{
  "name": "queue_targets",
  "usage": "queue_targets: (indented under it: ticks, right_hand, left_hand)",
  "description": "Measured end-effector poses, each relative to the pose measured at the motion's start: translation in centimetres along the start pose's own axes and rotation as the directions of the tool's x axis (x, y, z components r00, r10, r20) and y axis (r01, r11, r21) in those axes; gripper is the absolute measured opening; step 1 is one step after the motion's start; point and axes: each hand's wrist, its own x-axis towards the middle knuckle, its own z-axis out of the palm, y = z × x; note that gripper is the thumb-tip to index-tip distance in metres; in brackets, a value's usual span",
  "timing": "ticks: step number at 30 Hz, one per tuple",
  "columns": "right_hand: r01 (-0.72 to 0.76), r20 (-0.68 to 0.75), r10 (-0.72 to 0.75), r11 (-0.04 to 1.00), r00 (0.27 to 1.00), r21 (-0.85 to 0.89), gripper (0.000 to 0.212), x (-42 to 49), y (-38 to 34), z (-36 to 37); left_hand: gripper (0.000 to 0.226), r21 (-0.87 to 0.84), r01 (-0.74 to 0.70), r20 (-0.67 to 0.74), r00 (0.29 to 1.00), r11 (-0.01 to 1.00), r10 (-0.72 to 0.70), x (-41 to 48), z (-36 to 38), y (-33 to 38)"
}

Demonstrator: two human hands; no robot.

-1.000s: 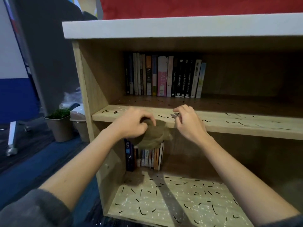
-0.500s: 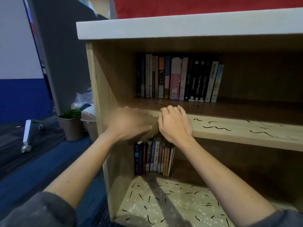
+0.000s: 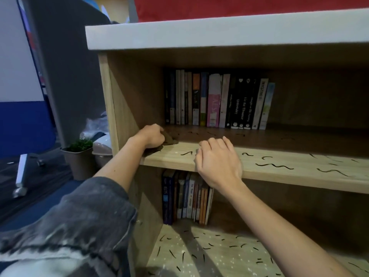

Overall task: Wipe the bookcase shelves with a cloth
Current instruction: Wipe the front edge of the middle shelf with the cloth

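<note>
Hands at the middle shelf (image 3: pixel 279 172) of the bookcase (image 3: pixel 199 33), head view.
Left hand (image 3: pixel 151 136) curled around a brown cloth (image 3: pixel 169 139), pressing it onto the shelf's left end, tight against the side panel; part of the cloth pokes out past the fingers to the right. Right hand (image 3: pixel 217 160) holds nothing, fingers loosely bent, resting over the shelf's front edge, near the cloth but apart from it. Black squiggle marks (image 3: pixel 273 166) scattered along the shelf board to the right. Upright row of books (image 3: pixel 215 100) at the back of this shelf. Second row of books (image 3: pixel 187 196) below, on the bottom shelf (image 3: pixel 209 254), also marked with dashes. Grey sleeve (image 3: pixel 79 216) on left arm. Potted plant (image 3: pixel 78 150) on the floor, left of the bookcase.
</note>
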Motion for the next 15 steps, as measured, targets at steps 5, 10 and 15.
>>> queue_targets:
  ticks: [5, 10, 15]
  right_hand:
    - [0.023, 0.029, -0.024, 0.998, 0.999, 0.055, 0.035, 0.0, 0.0, -0.4]
    - [0.018, -0.051, -0.003, 0.952, 0.999, 0.304, 0.037, -1.9, 1.8, -2.6]
    - [-0.028, -0.078, 0.031, 0.999, 0.996, 0.041, 0.054, -7.2, 3.4, -0.8]
  left_hand:
    - [0.051, -0.149, -0.180, 0.165, 0.965, 0.972, 0.204, -4.7, -0.9, 1.0]
    - [0.051, -0.348, -0.352, -0.030, 0.930, 0.869, 0.365, -11.3, -0.3, 2.5]
    - [0.048, -0.046, -0.339, -0.232, 0.918, 0.939, 0.320, -11.1, 3.2, 2.6]
